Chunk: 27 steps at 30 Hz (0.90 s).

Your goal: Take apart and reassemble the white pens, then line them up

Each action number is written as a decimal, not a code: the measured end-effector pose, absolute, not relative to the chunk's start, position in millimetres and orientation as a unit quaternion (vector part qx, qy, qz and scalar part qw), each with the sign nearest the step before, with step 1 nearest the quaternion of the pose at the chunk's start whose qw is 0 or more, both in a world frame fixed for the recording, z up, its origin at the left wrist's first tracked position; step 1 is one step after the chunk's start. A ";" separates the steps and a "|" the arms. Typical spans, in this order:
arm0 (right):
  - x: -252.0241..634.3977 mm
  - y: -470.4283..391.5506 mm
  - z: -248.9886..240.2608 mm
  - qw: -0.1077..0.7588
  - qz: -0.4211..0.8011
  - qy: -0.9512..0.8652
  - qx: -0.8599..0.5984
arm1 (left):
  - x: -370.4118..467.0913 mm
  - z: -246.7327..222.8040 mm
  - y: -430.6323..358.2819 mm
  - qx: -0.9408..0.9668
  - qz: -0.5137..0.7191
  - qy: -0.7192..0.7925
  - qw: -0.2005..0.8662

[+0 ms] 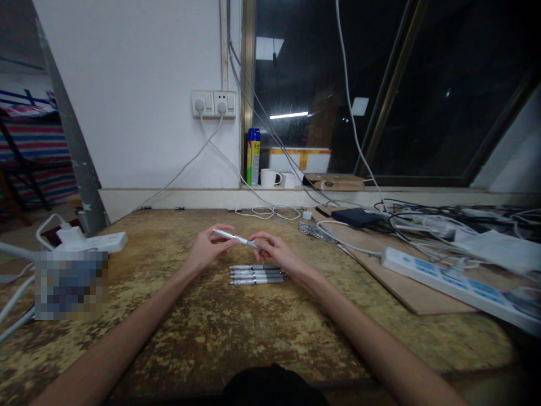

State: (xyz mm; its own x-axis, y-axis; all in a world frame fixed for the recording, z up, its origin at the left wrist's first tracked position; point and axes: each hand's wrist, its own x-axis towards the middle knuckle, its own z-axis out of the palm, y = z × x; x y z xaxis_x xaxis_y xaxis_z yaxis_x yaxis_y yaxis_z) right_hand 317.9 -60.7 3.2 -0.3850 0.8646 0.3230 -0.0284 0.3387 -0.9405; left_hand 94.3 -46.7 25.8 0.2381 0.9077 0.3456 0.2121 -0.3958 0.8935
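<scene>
- Hands meet over mid-table: left hand (205, 248) and right hand (273, 252) both pinch one white pen (235, 238), left on the barrel end, right on the tip end; pen is tilted, clear of the surface.
- Row of pens (257, 274) lies flat on the table just below the hands, parallel, touching each other.
- Table (220, 332) is worn, mottled yellow-brown, patchy finish.
- White power strip (95, 242) at far left with a plug in it; another long power strip (456, 285) at right on a thin board (406, 293).
- Tangle of cables (426, 217) across the right rear.
- White wall with wall sockets (213, 104), two cords hanging down.
- Window sill holds a spray can (253, 157) and white mug (269, 177); dark window (380, 84) behind, ceiling lights reflected.
</scene>
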 end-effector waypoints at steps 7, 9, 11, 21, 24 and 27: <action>310.1 -65.6 4.2 0.508 0.405 -0.694 -0.310 | 100.1 23.9 -49.7 0.682 0.464 0.342 0.450; 309.9 -63.6 5.9 0.536 0.391 -0.684 -0.305 | 101.6 24.1 -52.1 0.715 0.432 0.342 0.430; 310.3 -61.9 7.4 0.546 0.384 -0.684 -0.295 | 104.6 24.9 -56.1 0.735 0.406 0.341 0.423; 319.5 -57.7 18.5 0.667 0.597 -0.402 -0.193 | 98.3 9.0 -42.2 0.733 0.462 0.408 0.289; 325.3 -61.1 26.0 0.664 0.650 -0.343 -0.136 | 87.1 -0.5 -30.6 0.733 0.459 0.416 0.281; 330.5 -64.4 30.0 0.665 0.658 -0.330 -0.126 | 81.9 -2.8 -26.8 0.736 0.448 0.423 0.281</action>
